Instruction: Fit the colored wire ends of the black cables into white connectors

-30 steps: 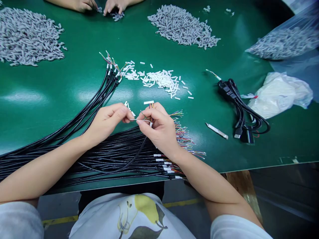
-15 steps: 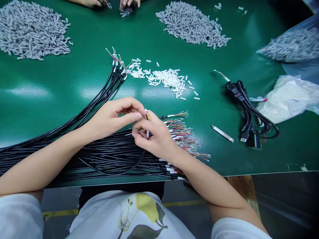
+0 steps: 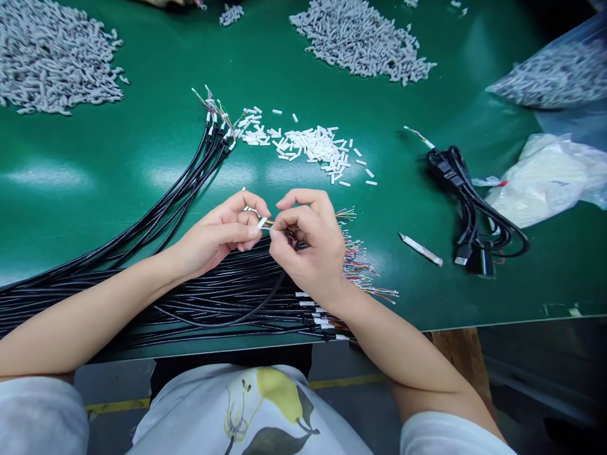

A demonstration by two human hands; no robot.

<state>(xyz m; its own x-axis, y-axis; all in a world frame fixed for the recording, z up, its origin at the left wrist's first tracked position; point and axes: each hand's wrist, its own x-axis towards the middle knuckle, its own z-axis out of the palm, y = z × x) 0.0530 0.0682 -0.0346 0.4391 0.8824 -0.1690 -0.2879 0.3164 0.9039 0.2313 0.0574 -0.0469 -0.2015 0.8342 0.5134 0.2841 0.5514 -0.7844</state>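
Observation:
Between thumb and fingers, my left hand (image 3: pixel 222 230) pinches a small white sleeve (image 3: pixel 262 222) with thin coloured wires running out of it. My right hand (image 3: pixel 310 243) is closed on the wires at the end of a black cable (image 3: pixel 272 292), close to my left fingertips. Under both hands lies a thick bundle of black cables (image 3: pixel 208 297), its coloured wire ends fanned out to the right. Beyond them is a pile of small white tubes (image 3: pixel 315 144), beside the white-tipped ends of a second cable group (image 3: pixel 190 167).
Heaps of grey parts lie at the far left (image 3: pixel 57 57) and far centre (image 3: pixel 360 41) of the green table. To the right are a knife (image 3: pixel 421 249), a coiled black cable (image 3: pixel 467 202), a white bag (image 3: pixel 535 180) and a clear bag of grey parts (image 3: pixel 559 79). Another person's hand shows at the top edge.
My right hand has turned and lifted, its fingers now higher on the wires. My left hand has moved slightly left and down with the white sleeve. One of the other person's hands has left view.

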